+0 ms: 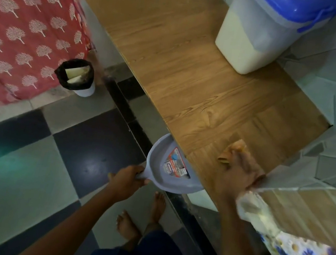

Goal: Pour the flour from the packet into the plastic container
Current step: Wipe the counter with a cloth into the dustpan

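Lidded plastic container [260, 32] stands upright, long axis vertical, on counter [182, 64]

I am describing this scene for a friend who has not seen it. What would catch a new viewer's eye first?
First, the grey dustpan held by the left hand just under the edge of the wooden counter. The right hand presses a sponge on the counter nearby. At the far end stands a plastic container with a blue lid, partly filled with flour.
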`<state>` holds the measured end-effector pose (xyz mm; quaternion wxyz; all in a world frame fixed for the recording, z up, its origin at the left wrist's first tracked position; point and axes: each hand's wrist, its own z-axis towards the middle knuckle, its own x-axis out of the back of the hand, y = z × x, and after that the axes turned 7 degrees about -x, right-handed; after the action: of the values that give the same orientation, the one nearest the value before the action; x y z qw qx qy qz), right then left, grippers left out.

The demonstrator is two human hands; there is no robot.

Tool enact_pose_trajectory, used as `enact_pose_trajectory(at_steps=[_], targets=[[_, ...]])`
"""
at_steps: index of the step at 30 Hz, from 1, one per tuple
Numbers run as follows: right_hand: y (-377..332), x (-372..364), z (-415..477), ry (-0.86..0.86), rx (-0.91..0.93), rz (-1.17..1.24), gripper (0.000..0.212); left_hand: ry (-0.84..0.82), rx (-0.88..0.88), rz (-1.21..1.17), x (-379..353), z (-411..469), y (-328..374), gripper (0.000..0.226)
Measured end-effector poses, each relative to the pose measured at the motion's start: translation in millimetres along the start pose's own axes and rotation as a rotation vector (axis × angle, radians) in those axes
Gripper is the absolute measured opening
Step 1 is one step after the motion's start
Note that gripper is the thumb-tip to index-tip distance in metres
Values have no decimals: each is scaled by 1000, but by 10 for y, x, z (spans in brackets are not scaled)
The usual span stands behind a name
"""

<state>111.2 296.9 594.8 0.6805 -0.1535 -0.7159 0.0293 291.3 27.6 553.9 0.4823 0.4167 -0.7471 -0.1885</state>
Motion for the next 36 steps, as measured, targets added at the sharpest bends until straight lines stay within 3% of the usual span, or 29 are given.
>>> enact_pose_trajectory(at_steps=[3, 6, 9, 10, 12, 14, 16, 19, 20, 22, 27, 30, 36], targets=[[-234, -252, -493, -36, 177, 167, 46, -28, 2, -6, -55, 0, -71, 35], [-616, -172, -696, -270, 425, 421, 38, -40, 17, 3, -25, -58, -18, 32], [-740, 21, -693, -428, 386, 758, 46, -32, -20, 5, 60, -149, 135, 15], [-712, 81, -683, -362, 311, 843, 50, -35, -36, 1, 79, -166, 156, 10], [-570, 156, -579, -67, 226, 871, 47, -26, -47, -1, 107, -175, 125, 11], [-389, 227, -448, 279, 199, 719, 34, -7, -49, -17, 90, -144, -1, 25], [-220, 232, -365, 428, 89, 503, 36, -2, -31, -45, 37, -80, -163, 35], [-193, 43, -424, 246, -204, 360, 46, 17, -2, -80, 73, -124, -117, 36], [-257, -33, -504, 186, -199, 332, 44, 18, -5, -85, 89, -148, -92, 34], [-417, -212, -637, 111, -7, 356, 38, 25, -16, -89, 103, -195, -92, 26], [-1131, -225, -899, -258, 270, 630, 39, 54, 3, -72, 204, -295, -264, 22], [-1433, -143, -970, -359, 270, 853, 39, 82, 32, -51, 420, -418, -253, 12], [-1987, -110, -984, -489, 99, 1046, 35, 182, 179, -123, 813, -578, -636, 25]])
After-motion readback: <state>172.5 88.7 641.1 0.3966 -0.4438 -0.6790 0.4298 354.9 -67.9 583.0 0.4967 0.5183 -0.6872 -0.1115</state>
